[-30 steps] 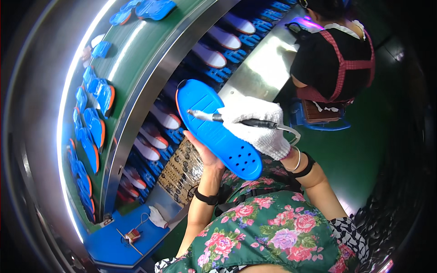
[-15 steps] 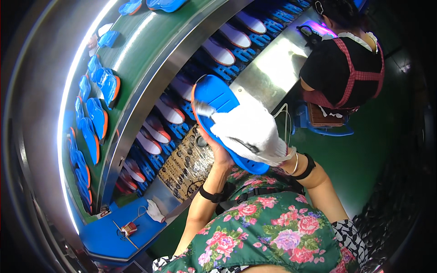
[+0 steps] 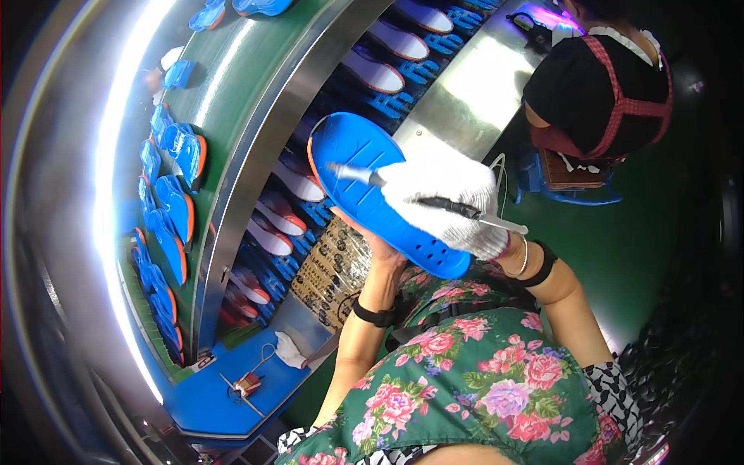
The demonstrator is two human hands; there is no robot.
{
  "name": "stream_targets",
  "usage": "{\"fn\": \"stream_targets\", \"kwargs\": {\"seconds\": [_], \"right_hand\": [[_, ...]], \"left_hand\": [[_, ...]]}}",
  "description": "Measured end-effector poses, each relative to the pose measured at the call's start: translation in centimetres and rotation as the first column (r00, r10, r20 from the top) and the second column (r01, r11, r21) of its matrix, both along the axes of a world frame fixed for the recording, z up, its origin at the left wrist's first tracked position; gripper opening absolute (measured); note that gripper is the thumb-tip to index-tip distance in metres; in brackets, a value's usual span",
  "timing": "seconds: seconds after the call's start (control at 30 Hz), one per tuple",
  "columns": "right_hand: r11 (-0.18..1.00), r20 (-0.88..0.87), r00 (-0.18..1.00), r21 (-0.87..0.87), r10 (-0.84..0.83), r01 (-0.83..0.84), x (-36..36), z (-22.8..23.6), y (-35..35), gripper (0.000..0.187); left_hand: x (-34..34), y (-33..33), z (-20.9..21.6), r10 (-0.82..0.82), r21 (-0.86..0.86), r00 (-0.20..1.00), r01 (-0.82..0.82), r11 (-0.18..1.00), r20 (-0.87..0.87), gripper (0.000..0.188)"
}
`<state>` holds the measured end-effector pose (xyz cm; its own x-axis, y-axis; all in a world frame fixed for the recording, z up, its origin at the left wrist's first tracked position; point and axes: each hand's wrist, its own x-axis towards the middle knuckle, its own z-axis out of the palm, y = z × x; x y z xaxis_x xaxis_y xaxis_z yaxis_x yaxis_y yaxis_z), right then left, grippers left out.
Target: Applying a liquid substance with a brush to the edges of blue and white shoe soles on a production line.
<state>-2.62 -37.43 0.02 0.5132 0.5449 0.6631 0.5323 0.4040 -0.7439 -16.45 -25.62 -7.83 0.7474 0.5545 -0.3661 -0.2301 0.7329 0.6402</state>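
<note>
My bare left hand (image 3: 381,246) supports a blue shoe sole (image 3: 353,139) from below, its fingers mostly hidden behind it. The sole has an orange edge, grooves across its wide part and small holes at the near end. A white knit glove covers my right hand (image 3: 446,182), closed around a slim brush (image 3: 452,206) with a dark grip. The brush's pale tip, blurred by motion, is over the grooved part of the sole; whether it touches cannot be told.
On the left, a green conveyor belt (image 3: 240,70) carries several blue soles. Below its metal edge stand white-bottomed shoes (image 3: 372,74) in rows. A blue table (image 3: 209,407) holds a small red-topped bottle (image 3: 246,384) and a white cloth (image 3: 290,350). A co-worker (image 3: 593,93) sits at upper right.
The sole has tilted so that more of its inner face shows. My right hand has turned, bringing the brush's handle into sight. The whole view has shifted a little.
</note>
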Motion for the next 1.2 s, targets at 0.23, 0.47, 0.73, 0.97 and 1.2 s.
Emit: {"fn": "stream_targets", "kwargs": {"seconds": [0.23, 0.47, 0.73, 0.97, 1.2], "right_hand": [[0.990, 0.212, 0.970, -0.104, 0.118, -0.098, -1.4, 1.4, -0.6, 0.023], [0.997, 0.319, 0.948, -0.081, 0.016, 0.011, -1.0, 0.2, -0.4, 0.027], [0.989, 0.025, 0.993, -0.100, 0.113, -0.110, -0.2, -0.6, -1.3, 0.018], [0.952, -0.163, 0.945, -0.072, 0.282, -0.297, -1.0, -0.1, -1.9, 0.015], [0.977, 0.106, 0.981, -0.158, 0.161, -0.143, -2.0, -0.2, -2.3, 0.017]], "left_hand": [[-0.3, 0.6, -1.3, -0.057, 0.015, 0.998, 0.056, 0.998, 0.031, 0.108], [-0.5, 2.0, -1.5, -0.219, -0.119, 0.877, 0.295, 0.948, 0.427, 0.109], [0.3, 2.2, 0.4, 0.052, 0.029, 0.998, -0.051, 0.998, -0.037, 0.118], [0.4, 2.5, 1.0, -0.212, -0.018, 0.937, 0.226, 0.974, 0.277, 0.128], [1.6, 2.8, 2.4, -0.196, -0.022, 0.937, 0.212, 0.977, 0.288, 0.132]]}}
